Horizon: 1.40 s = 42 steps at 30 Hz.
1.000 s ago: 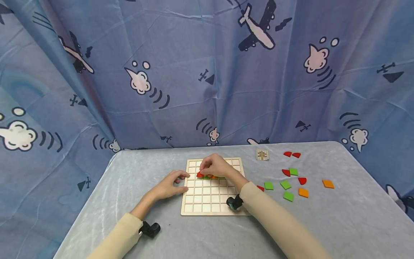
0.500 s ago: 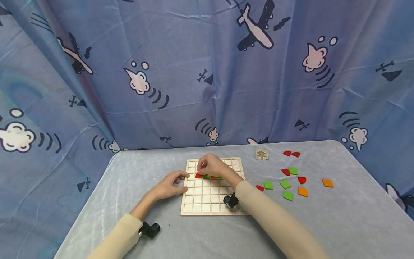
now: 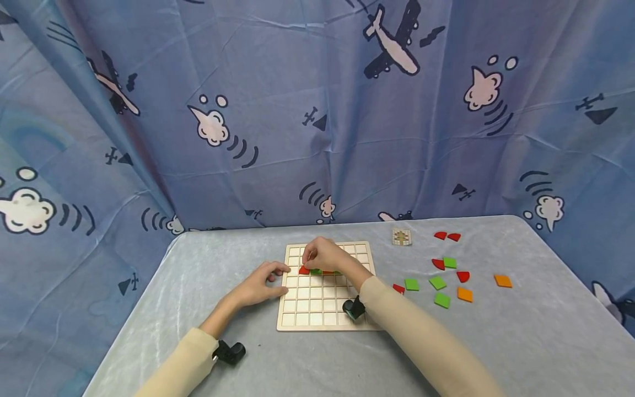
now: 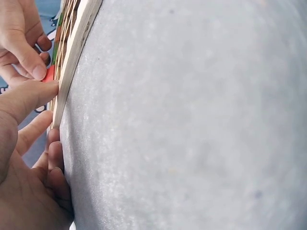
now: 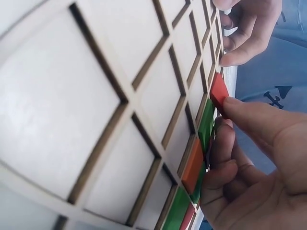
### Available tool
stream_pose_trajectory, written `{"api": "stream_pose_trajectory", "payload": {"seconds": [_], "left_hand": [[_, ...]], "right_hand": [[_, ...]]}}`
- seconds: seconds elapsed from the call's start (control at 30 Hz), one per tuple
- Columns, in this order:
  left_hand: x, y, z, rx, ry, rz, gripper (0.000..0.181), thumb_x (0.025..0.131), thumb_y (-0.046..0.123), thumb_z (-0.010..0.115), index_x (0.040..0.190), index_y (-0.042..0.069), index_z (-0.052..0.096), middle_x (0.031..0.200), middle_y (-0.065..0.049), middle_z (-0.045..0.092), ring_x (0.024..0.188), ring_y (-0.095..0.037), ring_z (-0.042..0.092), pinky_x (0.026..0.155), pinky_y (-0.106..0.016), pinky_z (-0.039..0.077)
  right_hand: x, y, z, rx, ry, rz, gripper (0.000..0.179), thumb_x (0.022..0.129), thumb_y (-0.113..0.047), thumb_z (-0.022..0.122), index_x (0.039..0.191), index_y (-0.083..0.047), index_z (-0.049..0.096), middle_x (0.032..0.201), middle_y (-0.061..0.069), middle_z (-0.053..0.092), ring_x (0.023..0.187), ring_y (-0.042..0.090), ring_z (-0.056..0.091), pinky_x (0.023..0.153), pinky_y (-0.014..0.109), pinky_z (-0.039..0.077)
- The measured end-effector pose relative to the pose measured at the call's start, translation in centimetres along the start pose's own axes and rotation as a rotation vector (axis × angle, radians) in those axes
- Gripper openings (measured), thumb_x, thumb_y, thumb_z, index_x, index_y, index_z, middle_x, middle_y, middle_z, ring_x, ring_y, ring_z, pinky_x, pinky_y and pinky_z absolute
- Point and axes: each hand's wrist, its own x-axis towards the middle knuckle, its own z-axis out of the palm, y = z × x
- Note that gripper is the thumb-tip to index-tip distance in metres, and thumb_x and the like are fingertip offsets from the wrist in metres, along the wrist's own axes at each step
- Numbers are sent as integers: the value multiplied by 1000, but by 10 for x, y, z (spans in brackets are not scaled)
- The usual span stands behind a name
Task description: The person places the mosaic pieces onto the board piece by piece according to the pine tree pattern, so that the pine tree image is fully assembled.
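A pale wooden board with a raised square grid lies on the table. The right hand is over its upper left part and pinches a red tile between thumb and fingers. That tile sits at the left end of a row, beside a green tile and an orange tile in grid cells. A further green tile lies lower in the right wrist view; the right hand partly hides the row. The left hand rests thumb and index fingertips on the board's left edge, fingers loosely bent.
Right of the board lie loose green tiles, orange tiles and red quarter-round tiles. A small patterned card lies near the back. A blue printed curtain hangs behind the grey-covered table.
The right hand has shifted slightly left and lowered the red tile flatter onto the board, uncovering more of the green tile. The left hand has stayed at the board's edge.
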Motion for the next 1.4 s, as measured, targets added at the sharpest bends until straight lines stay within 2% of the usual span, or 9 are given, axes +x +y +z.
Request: {"api": "stream_pose_trajectory", "payload": {"seconds": [0.27,0.47,0.83,1.0,1.23,1.4], "left_hand": [[0,1,-1,-9,-2,4,45,92,13,76,134,6,60,122,-12,52,104,-27,50,91,-47,42],[0,2,-1,-6,-6,-5,45,93,13,76,134,6,59,121,-12,52,103,-27,50,90,-47,42],[0,2,-1,-13,-2,-4,45,92,14,76,134,7,60,122,-12,53,104,-27,51,92,-47,42],[0,1,-1,-13,0,2,45,92,13,76,133,6,60,121,-12,53,104,-27,51,91,-47,42],[1,1,-1,-13,-3,-11,44,92,13,76,133,7,60,121,-11,53,104,-27,51,91,-47,42],[1,1,-1,-13,7,-16,45,91,12,77,132,6,61,120,-12,53,103,-27,51,91,-46,42]], "right_hand": [[2,2,-1,-14,-10,-38,8,88,0,77,82,-4,75,72,-4,69,67,8,57,68,27,47],[3,2,0,-15,-17,-31,8,88,1,77,81,-4,76,71,-3,69,65,8,56,65,26,45],[5,1,-1,-44,-30,6,9,86,2,78,81,-6,77,72,-3,70,66,9,56,67,27,46],[5,1,0,-42,-28,-3,10,85,3,78,80,-6,76,71,-3,69,66,9,57,68,28,47],[1,4,-8,14,-37,-31,8,88,1,76,82,-5,75,72,-4,67,68,10,57,67,28,48],[-6,13,-22,65,-38,-91,7,90,0,74,84,-3,74,74,-2,67,68,11,57,64,27,47]]}}
